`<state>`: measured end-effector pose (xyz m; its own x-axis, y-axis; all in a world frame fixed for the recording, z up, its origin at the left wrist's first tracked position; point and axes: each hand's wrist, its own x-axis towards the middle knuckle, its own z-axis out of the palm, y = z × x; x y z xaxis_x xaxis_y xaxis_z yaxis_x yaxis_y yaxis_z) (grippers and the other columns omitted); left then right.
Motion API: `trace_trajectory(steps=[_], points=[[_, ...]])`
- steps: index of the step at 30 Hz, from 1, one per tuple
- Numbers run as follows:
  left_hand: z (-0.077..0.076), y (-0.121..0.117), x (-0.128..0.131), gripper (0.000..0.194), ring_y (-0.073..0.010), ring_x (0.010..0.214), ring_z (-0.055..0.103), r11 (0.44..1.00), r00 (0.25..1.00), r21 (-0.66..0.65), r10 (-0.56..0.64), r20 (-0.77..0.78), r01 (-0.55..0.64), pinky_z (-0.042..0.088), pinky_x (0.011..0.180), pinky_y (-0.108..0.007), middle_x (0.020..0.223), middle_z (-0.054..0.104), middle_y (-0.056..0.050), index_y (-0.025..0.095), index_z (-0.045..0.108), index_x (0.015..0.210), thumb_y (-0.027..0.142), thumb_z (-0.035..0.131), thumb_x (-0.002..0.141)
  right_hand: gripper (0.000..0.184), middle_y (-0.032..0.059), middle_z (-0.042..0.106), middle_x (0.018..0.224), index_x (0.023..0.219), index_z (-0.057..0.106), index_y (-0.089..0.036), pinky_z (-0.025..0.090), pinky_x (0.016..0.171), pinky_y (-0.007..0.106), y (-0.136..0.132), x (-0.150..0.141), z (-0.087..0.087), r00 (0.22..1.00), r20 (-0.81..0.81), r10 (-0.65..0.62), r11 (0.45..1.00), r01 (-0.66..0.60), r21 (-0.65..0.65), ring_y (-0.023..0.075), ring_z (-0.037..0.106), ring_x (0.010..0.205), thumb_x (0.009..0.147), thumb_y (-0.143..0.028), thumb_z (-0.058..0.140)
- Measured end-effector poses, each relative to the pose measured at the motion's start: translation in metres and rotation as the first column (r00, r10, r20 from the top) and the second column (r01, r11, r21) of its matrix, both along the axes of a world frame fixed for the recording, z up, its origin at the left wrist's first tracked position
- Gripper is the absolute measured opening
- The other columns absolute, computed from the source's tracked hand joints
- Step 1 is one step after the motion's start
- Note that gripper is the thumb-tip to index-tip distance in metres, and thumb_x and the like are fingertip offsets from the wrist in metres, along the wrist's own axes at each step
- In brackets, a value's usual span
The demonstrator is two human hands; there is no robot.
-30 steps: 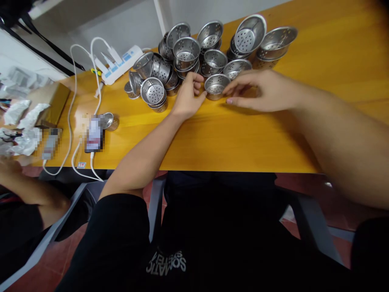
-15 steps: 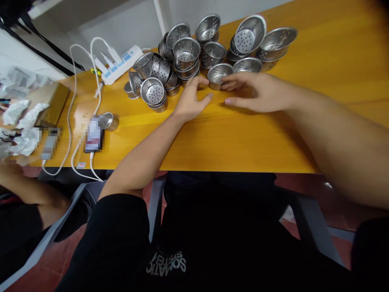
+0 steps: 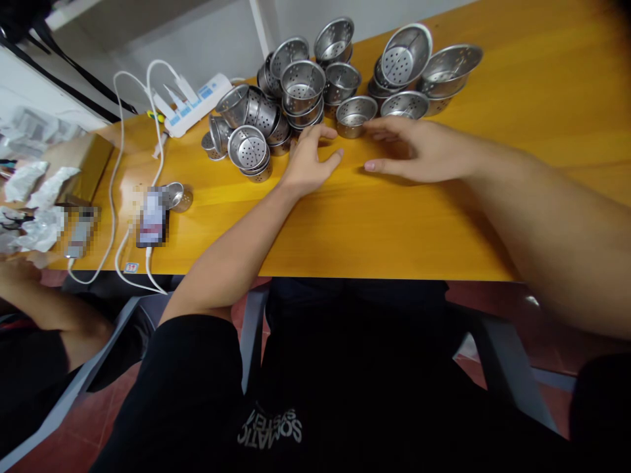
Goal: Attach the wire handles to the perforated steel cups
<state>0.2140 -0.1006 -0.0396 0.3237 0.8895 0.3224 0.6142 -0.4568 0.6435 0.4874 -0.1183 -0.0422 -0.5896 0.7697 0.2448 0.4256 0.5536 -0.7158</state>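
Note:
Both my hands rest on the orange table [image 3: 374, 223], empty. My left hand [image 3: 308, 161] lies with fingers spread, its fingertips beside a small perforated steel cup [image 3: 355, 115]. My right hand [image 3: 417, 150] is flat and open, its fingertips just right of that cup. Behind them stands a cluster of several perforated steel cups [image 3: 302, 82], some stacked, some tipped on their sides [image 3: 246, 108]. Larger perforated steel bowls [image 3: 446, 66] are at the back right.
A white power strip [image 3: 194, 102] with white cables [image 3: 116, 177] lies at the back left. A phone [image 3: 152, 220] and a lone steel cup [image 3: 177, 196] are near the left front edge. Crumpled wrappers [image 3: 34, 190] and another person's arm [image 3: 44, 309] are at far left.
The small cup between my hands has slid away from me into the cluster. Both hands have let it go and now lie open behind it.

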Motion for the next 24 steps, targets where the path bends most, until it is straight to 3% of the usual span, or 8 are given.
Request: trace_trajectory(steps=[7, 13, 19, 24], points=[[-0.023, 0.015, -0.007, 0.039, -0.0297, 0.143, 0.055, 0.998, 0.997, 0.003, -0.069, 0.046, 0.068, 0.021, 0.137, -0.061, 0.134, 0.062, -0.008, 0.022, 0.057, 0.119, 0.032, 0.078, 0.088, 0.077, 0.0029, 0.055, 0.155, 0.159, 0.046, -0.034, 0.045, 0.124, 0.053, -0.008, -0.008, 0.014, 0.999, 0.015, -0.032, 0.997, 0.030, 0.075, 0.0318, 0.058, 0.136, 0.091, -0.054, 0.076], [-0.039, 0.026, -0.010, 0.037, -0.0272, 0.138, 0.061, 0.994, 0.992, 0.046, -0.102, 0.080, 0.099, 0.024, 0.137, -0.061, 0.128, 0.065, -0.006, 0.023, 0.059, 0.117, 0.040, 0.076, 0.090, 0.077, -0.0011, 0.052, 0.157, 0.158, 0.047, -0.038, 0.041, 0.127, 0.053, -0.010, -0.010, 0.019, 0.999, 0.038, -0.019, 0.996, 0.016, 0.086, 0.0315, 0.056, 0.139, 0.090, -0.056, 0.076], [-0.028, 0.020, -0.009, 0.030, -0.0235, 0.131, 0.066, 0.997, 0.994, 0.012, -0.075, 0.077, 0.074, 0.030, 0.135, -0.057, 0.122, 0.067, -0.005, 0.022, 0.060, 0.114, 0.033, 0.075, 0.090, 0.089, -0.0207, 0.039, 0.162, 0.156, 0.032, -0.061, 0.025, 0.136, 0.060, 0.000, -0.008, 0.004, 0.994, 0.103, -0.041, 0.999, 0.038, 0.033, 0.0318, 0.040, 0.153, 0.080, -0.070, 0.078], [-0.006, 0.003, -0.005, 0.022, -0.0190, 0.117, 0.069, 0.991, 0.985, -0.002, -0.134, 0.110, 0.135, 0.051, 0.120, -0.044, 0.119, 0.070, -0.008, 0.019, 0.062, 0.109, 0.022, 0.071, 0.089, 0.092, -0.0188, 0.040, 0.162, 0.155, 0.037, -0.057, 0.021, 0.137, 0.062, 0.009, -0.002, -0.008, 0.998, 0.064, -0.025, 1.000, 0.025, 0.003, 0.0334, 0.036, 0.155, 0.075, -0.072, 0.081]])
